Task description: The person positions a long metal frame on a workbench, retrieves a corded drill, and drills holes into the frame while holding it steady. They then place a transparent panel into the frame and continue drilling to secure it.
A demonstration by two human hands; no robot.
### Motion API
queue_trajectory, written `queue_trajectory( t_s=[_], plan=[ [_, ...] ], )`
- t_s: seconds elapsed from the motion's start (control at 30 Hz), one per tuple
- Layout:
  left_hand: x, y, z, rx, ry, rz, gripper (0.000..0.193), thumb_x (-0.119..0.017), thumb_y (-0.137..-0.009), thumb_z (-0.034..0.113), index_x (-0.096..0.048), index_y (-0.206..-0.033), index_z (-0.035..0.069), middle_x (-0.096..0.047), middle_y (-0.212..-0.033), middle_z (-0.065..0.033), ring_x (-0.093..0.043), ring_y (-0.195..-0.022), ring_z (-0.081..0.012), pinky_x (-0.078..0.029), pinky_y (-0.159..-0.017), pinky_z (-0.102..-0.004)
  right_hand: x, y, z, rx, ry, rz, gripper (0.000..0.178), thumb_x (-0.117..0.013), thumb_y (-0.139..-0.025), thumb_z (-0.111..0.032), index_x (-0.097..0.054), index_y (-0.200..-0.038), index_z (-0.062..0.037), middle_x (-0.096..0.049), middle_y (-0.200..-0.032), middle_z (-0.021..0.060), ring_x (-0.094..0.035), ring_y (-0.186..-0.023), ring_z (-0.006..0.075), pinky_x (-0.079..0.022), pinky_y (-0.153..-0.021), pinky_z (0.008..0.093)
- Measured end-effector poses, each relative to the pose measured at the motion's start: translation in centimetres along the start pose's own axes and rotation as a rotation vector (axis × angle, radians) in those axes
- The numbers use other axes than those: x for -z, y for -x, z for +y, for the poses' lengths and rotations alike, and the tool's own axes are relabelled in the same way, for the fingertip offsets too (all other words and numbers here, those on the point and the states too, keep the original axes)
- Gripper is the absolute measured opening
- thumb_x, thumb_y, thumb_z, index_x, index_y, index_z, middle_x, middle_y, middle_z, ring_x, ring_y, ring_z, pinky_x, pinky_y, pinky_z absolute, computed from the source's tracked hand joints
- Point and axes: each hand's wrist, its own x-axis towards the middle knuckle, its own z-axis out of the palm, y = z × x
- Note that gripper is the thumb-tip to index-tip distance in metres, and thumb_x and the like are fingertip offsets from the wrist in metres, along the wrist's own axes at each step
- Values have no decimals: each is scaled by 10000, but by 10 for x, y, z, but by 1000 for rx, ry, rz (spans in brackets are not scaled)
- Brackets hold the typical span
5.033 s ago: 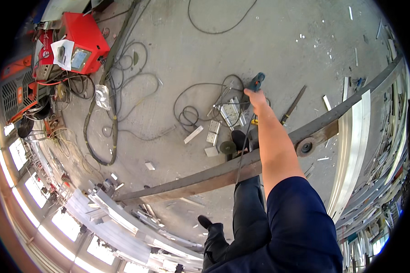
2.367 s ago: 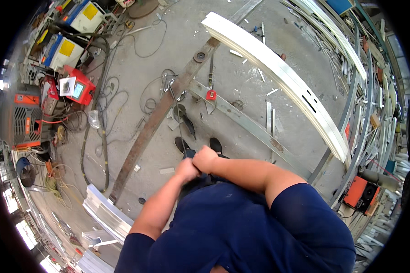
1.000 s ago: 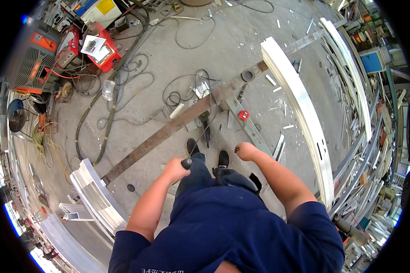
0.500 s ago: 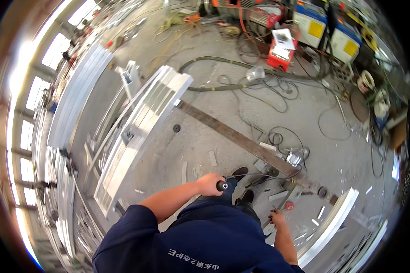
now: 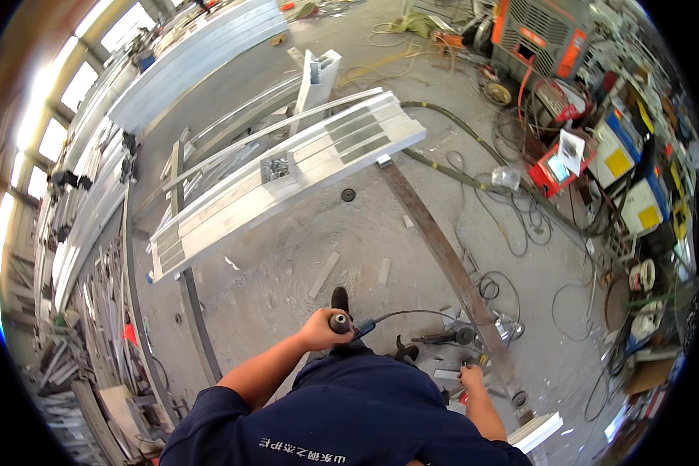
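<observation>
My left hand (image 5: 318,331) is closed round a corded electric drill (image 5: 339,324), its dark round nose pointing up toward me. A teal part of its body (image 5: 365,328) shows beyond my fingers, and a cord runs off from it to the right. My right hand (image 5: 471,376) hangs low on the right with its fingers pinched together; what they hold is too small to make out. Near it on the floor lies an angle grinder (image 5: 460,335). Ahead, white metal profiles (image 5: 233,203) lie side by side, with a box of small metal parts (image 5: 276,169) on them.
A rusty steel beam (image 5: 435,241) runs from the profiles toward the lower right; a dark beam (image 5: 198,326) supports their left end. Hoses and cables (image 5: 520,213) trail over the floor. An orange machine (image 5: 540,39) and blue-and-white boxes (image 5: 625,144) stand at the right.
My view has swung to the right, and the profiles now lie more crosswise ahead. My left hand still grips the drill, whose teal part now shows. My right hand stays low with its fingers together.
</observation>
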Motion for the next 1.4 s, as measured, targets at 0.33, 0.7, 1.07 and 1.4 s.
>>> queue_trajectory(
  t_s=[0.33,0.7,1.07,1.4],
  plan=[
    [221,13,-39,-84,409,345,139,-752,-662,-6,-676,-774,28,-689,-912,-100,-639,-962,-227,-477,-915,-391,-107,10,-266,128,-144,42,200,-558,-933,-176,-628,-988,3,-593,-670,72,-541,-479,146,-408,-409,297],
    [369,13,-54,38,525,665,119,-738,-650,20,-669,-745,39,-676,-790,-65,-643,-890,-205,-477,-883,-374,-318,30,-633,500,77,-372,259,-593,-927,-187,-637,-1027,47,-626,-736,94,-558,-550,142,-442,-471,293],
    [412,-49,-69,205,692,950,155,-781,-668,16,-670,-775,26,-686,-836,-82,-634,-893,-181,-486,-855,-348,-586,-84,-835,869,720,-404,402,-638,-853,-250,-607,-1154,16,-662,-960,202,-652,-861,325,-517,-754,427],
    [459,-83,-84,320,808,933,169,-782,-661,0,-670,-786,25,-688,-816,-79,-630,-932,-209,-472,-896,-368,-681,-84,-846,1080,1028,-509,282,-684,-809,-239,-657,-998,-31,-658,-995,171,-621,-965,357,-497,-848,431]
  ],
)
